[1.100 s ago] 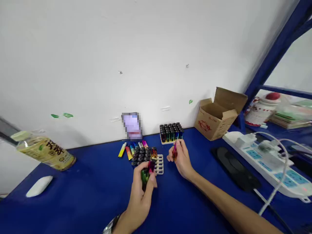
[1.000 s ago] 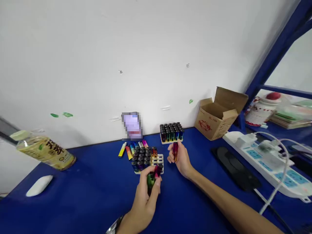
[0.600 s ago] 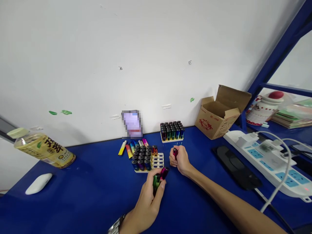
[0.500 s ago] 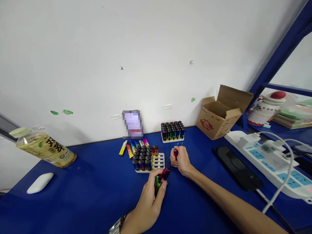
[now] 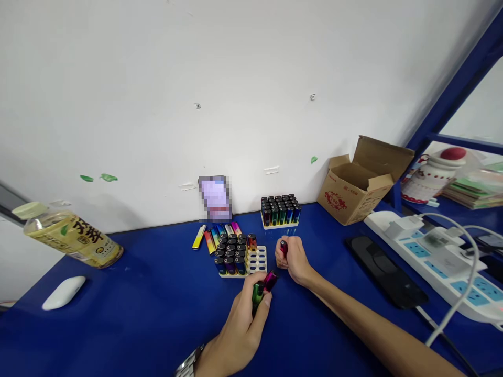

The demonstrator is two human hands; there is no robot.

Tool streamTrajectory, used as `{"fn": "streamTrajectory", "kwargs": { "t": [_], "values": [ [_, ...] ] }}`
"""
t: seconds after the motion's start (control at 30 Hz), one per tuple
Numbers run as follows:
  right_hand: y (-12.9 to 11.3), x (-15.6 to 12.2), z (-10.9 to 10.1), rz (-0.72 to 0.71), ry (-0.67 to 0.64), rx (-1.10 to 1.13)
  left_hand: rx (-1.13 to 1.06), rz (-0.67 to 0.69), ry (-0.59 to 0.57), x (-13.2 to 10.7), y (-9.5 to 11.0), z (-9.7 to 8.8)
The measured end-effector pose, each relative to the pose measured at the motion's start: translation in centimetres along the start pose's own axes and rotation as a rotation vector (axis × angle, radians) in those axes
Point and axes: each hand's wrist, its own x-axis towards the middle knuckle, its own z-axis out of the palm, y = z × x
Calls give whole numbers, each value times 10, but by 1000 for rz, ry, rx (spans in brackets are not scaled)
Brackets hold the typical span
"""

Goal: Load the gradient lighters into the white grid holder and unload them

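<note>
As I look down remotely, the blue table point(image 5: 149, 314) spans my lower view, an open cardboard box point(image 5: 340, 195) at its back right. The left hand point(image 5: 239, 330) and right hand point(image 5: 296, 261) curl near the partly filled cream tray point(image 5: 257, 260): the left holds a green tube point(image 5: 257, 295) and a magenta tube point(image 5: 270, 281), the right a dark red tube point(image 5: 283, 248).

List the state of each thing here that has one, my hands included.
Left hand: gripping a green piece and a magenta piece.
Right hand: closed around a dark red piece.
Near rack: partly filled, right side mostly bare.
Far rack: looks full.
Cardboard box: open.
Bottle: capped.
Black phone: lying flat, screen dark.
Propped screen: lit, contents blurred.
Power strip: chargers plugged in.
</note>
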Motion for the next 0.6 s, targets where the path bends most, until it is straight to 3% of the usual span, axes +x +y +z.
{"fn": "streamTrajectory", "kwargs": {
  "t": [0.17,0.3,0.47,0.6],
  "values": [
    [3,0,1,-103,-33,15,5,-14,-25,0,3,-1],
    [-2,-3,2,-232,-66,-157,-2,-35,-6,-1,2,-2],
    [-6,-6,2,-431,45,-474,-14,-59,-12,-2,2,-3],
    [-5,-5,1,-413,92,-484,20,-92,-53,-2,7,-3]
  ]
}}
